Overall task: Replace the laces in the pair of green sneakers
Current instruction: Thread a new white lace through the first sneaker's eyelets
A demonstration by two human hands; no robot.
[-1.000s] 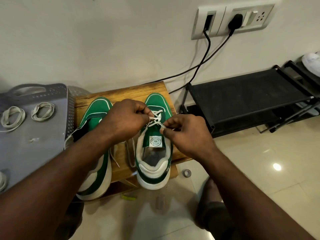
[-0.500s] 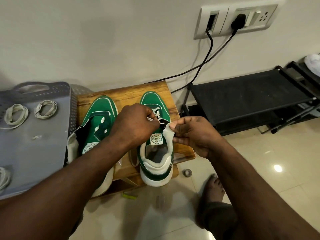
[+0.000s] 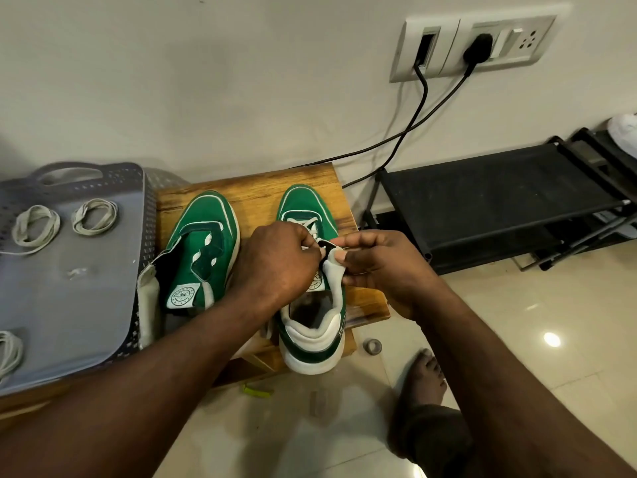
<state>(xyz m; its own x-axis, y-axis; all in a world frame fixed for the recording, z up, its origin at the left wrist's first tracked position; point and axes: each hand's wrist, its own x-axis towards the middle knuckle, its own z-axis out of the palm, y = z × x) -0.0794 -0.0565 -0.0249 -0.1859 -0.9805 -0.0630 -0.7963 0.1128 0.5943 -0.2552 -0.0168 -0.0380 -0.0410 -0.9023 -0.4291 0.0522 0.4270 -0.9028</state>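
Head view. At the left stands a grey plastic basket (image 3: 148, 215) with perforated sides and a handle cut-out. Whether its flat grey top is a lid or its upturned base cannot be told. On that flat surface lie three coiled off-white laces. The first coil (image 3: 35, 225) is at the far left, the second coil (image 3: 94, 216) is just beside it, and the third coil (image 3: 8, 353) is well apart from both and half cut off by the picture's left edge. One small white scrap (image 3: 76, 272) lies between them.

Just beside the basket is a wooden worktop (image 3: 255, 189), a small stool. It carries two green sneakers, toes toward the wall. The left sneaker (image 3: 206, 215) lies spread open, with its white-lined side folded out against the basket and its round-labelled tongue showing. The right sneaker (image 3: 303, 205) sits upright with its heel over the worktop's near edge. A white lace (image 3: 310, 224) is crossed through the eyelets nearest its toe.

The left grip (image 3: 279, 267) is clenched on the white lace, pinching it above the tongue. The right grip (image 3: 382, 267) pinches the right sneaker's white-lined upper edge between thumb and fingers, holding that flap raised. The two grips nearly touch.

On the tiled floor are one grey tape ring (image 3: 372, 346), one yellow-green scrap (image 3: 256, 391) and one bare foot (image 3: 422, 377). To the right stands a black shoe rack (image 3: 499, 201); what its lower shelves hold is too dim to tell. One socket plate (image 3: 475, 46) on the wall takes two black cables (image 3: 426, 91).
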